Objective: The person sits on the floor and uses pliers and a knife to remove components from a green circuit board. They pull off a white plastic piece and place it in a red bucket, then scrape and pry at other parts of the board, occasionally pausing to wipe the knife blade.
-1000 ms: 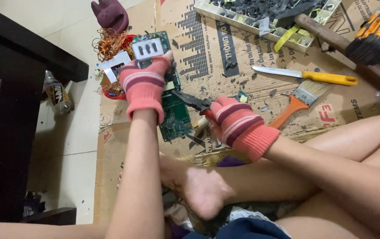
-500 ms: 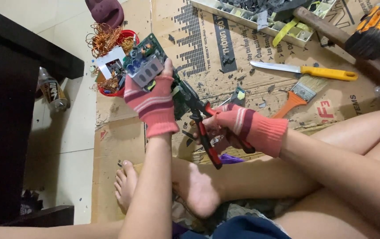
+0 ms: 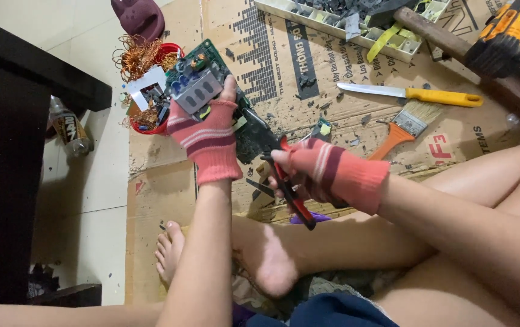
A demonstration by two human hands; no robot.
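Your left hand [image 3: 206, 140] grips the green circuit board [image 3: 211, 91]; your right hand [image 3: 317, 172] is closed on red-handled pliers [image 3: 284, 175]. Paintbrush [image 3: 402, 130] and knife [image 3: 411, 94] lie beyond.

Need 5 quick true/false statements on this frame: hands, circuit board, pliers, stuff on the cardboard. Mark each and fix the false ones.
1. The left hand holds a green circuit board. True.
2. The right hand grips a yellow-handled knife. False: it grips red-handled pliers; the yellow-handled knife lies on the cardboard.
3. Both hands wear pink striped fingerless gloves. True.
4. The paintbrush has a blue handle. False: its handle is orange.
5. Tangled copper wire sits by a red bowl. True.
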